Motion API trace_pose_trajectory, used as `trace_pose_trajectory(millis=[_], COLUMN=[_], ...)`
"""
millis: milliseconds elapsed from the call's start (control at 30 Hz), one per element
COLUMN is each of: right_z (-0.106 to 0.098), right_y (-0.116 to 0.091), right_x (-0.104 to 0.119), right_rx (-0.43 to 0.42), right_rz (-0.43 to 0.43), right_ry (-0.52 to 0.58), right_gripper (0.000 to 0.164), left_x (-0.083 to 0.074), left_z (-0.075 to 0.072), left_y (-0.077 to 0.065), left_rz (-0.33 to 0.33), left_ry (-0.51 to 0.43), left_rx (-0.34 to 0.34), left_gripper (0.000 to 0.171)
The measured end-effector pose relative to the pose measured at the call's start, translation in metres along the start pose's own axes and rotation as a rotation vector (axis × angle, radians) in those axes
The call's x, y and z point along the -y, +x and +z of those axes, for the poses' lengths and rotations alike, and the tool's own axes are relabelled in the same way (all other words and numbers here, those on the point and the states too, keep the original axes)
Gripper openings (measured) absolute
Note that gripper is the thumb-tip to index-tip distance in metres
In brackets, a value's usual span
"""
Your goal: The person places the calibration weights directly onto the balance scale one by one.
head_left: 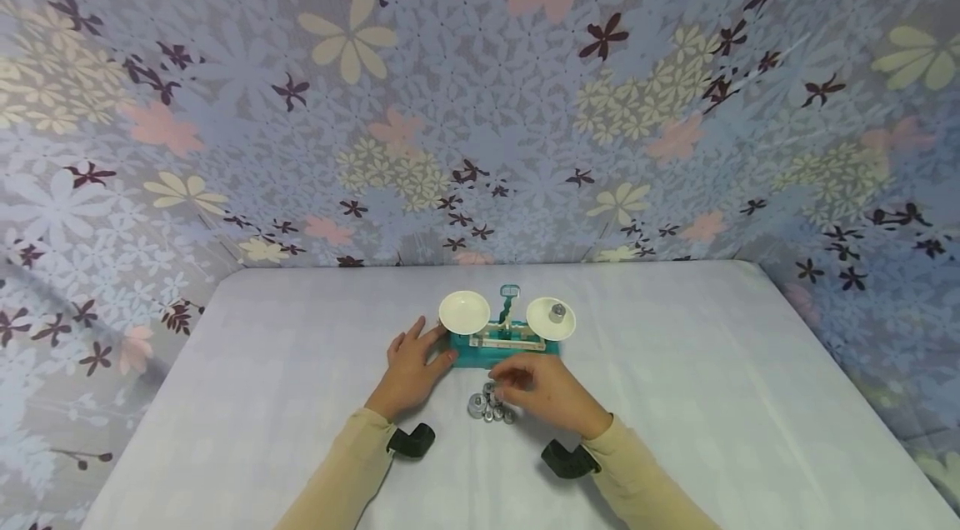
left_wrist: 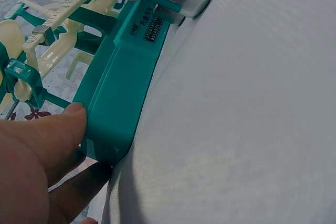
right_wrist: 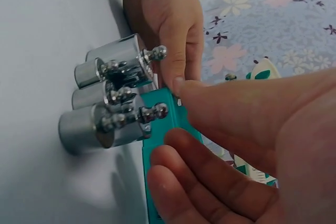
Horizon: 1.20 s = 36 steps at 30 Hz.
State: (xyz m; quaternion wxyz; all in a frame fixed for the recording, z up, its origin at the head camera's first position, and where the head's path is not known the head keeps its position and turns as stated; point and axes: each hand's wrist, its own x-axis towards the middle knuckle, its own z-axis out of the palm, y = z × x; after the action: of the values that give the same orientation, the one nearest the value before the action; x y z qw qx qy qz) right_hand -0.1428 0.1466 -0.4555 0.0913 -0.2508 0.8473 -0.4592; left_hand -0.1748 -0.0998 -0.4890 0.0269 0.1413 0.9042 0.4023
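Note:
A teal balance scale (head_left: 468, 357) with two cream pans stands on the table. My left hand (head_left: 411, 372) holds the left end of its base, thumb on the near side; the left wrist view shows the thumb (left_wrist: 68, 124) against the teal plastic. In front of the scale, several chrome weights (right_wrist: 84, 129) with knobs stand grouped. My right hand (head_left: 551, 392) hovers beside them, thumb and fingers (right_wrist: 197, 177) loosely bent and apart, nothing seen between them. One metal weight (head_left: 557, 312) sits on the right pan (head_left: 542, 322). The left pan (head_left: 464, 312) bears nothing.
A pale cloth covers the table (head_left: 300, 363). Flower-patterned fabric (head_left: 480, 113) rises behind it and at both sides. Each wrist wears a black mount, the left mount (head_left: 411, 440) and the right mount (head_left: 568, 460), close above the cloth.

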Motion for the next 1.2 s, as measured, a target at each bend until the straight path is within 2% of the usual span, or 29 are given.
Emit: trace_pose_trajectory(millis=[200,567,1200], right_z=[0.0025,0.0046,0.0020], right_y=[0.0010,0.0013,0.0006], right_x=[-0.0025,-0.0092,-0.0093], right_rx=[0.028,0.070,0.071], right_rz=[0.021,0.068,0.024], right_ry=[-0.032,-0.006,-0.003], right_gripper=[0.017,0.013,0.005], left_x=[0.0007,0.0010,0.0022], left_z=[-0.0004,0.0021,0.0036], left_y=[-0.0007,-0.0023,-0.0010], left_rz=[0.007,0.004,0.017], left_ry=[-0.003,0.000,0.013], left_rx=[-0.001,-0.010,-0.023], left_gripper=[0.052,0.052,0.052])
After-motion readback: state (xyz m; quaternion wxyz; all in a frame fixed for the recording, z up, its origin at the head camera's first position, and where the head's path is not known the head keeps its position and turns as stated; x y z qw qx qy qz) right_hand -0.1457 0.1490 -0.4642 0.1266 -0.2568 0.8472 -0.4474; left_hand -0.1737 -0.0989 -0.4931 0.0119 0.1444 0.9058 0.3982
